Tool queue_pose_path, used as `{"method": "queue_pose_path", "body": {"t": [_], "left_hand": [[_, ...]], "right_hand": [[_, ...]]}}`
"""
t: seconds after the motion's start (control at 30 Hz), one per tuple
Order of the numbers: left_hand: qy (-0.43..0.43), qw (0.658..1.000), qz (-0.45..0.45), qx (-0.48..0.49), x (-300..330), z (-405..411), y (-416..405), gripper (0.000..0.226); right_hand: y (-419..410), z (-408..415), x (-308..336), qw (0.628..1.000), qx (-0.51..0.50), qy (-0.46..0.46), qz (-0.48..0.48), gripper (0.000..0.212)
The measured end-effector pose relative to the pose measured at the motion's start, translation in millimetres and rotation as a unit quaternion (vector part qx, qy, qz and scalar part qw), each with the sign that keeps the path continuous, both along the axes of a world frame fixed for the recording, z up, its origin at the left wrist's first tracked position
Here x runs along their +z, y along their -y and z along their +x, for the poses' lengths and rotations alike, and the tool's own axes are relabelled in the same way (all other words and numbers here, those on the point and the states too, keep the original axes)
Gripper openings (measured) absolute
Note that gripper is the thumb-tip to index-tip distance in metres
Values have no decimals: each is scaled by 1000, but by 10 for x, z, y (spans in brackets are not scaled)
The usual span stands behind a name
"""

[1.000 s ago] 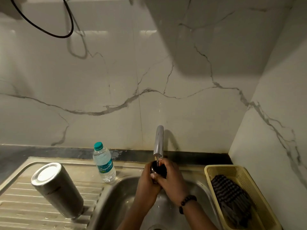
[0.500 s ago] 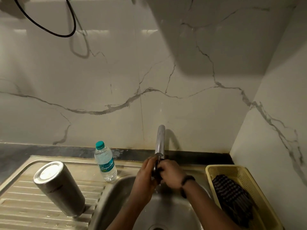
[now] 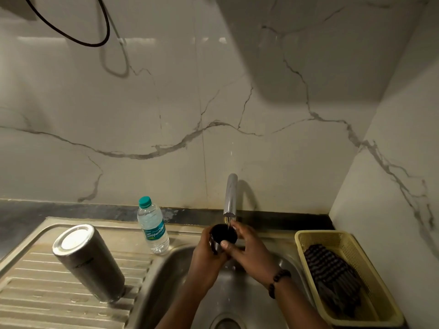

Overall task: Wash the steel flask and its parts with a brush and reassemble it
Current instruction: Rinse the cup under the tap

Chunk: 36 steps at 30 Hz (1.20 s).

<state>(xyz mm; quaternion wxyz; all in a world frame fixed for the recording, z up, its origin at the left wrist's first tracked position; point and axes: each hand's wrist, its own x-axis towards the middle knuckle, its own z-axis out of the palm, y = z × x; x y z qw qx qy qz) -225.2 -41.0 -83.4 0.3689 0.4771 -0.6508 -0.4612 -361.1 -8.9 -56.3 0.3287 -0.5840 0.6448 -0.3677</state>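
Now both hands, left hand [image 3: 206,251] and right hand [image 3: 249,249], curl around the black cap [image 3: 223,233] under the tap [image 3: 230,195], rinsing it. The flask [image 3: 88,262] stands upside down at the drainboard's [image 3: 35,293] sink-side edge, seemingly washed; reassembly remains.

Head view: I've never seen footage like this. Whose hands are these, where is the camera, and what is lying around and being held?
There is no machine: a person wears a camera on the head, looking down at a sink. The left hand and right hand together hold a small dark cup, probably a flask part, under the running tap. On the drainboard the steel flask stands upside down, tilted. A water bottle stands behind it. To the right, a yellow basket holds a dark cloth.
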Motion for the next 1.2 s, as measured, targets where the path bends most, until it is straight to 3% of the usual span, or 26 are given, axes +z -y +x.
{"method": "queue_pose_path", "body": {"t": [0.1, 0.17, 0.3, 0.37, 0.43, 0.63, 0.73, 0.83, 0.9, 0.93, 1.0, 1.07, 1.1, 1.13, 1.2], "left_hand": [[-1, 999, -16, -31, 38, -11, -7, 60], [8, 998, -22, -57, 42, 5, 5, 68], [10, 995, 15, -102, 25, 70, -3, 69], [25, 994, 28, -102, -31, 115, -13, 67], [43, 995, 31, -87, -113, 156, -22, 68], [42, 996, 22, -74, -154, 199, -43, 65], [18, 998, 1, -63, -137, 158, -13, 66], [-18, 998, -3, -53, -80, 121, -10, 61], [-26, 998, -9, -48, -48, 86, -15, 57], [-19, 999, -14, -43, -41, 57, -21, 57], [34, 998, -47, -31, -44, -22, -31, 59], [90, 990, -107, -21, -83, -92, -40, 61], [112, 983, -141, -20, -127, -114, -24, 59], [134, 974, -184, -21, -150, -129, -8, 55], [192, 939, -284, -29, -145, -146, 51, 43]], "right_hand": [[-17, 4, -33, 999, 13, 47, 13, 78], [23, -20, -22, 999, -13, 47, 10, 75], [112, 18, -13, 995, -68, -66, -24, 73], [111, 66, -11, 994, -96, -33, -30, 73], [67, 72, -15, 998, -63, -3, -5, 70], [66, 81, -71, 998, -69, -3, -6, 64], [79, 150, -95, 995, -76, 58, 22, 61], [27, 144, -111, 978, -107, 175, 30, 43], [-11, 170, -124, 938, -129, 314, 65, 38], [-10, 177, -144, 902, -146, 398, 85, 39], [-13, 201, -148, 798, -169, 566, 121, 40], [-14, 253, -127, 697, -197, 672, 157, 44], [-11, 273, -128, 663, -200, 703, 160, 45], [1, 292, -134, 636, -194, 729, 163, 45], [10, 340, -63, 644, -168, 729, 158, 46]]}}
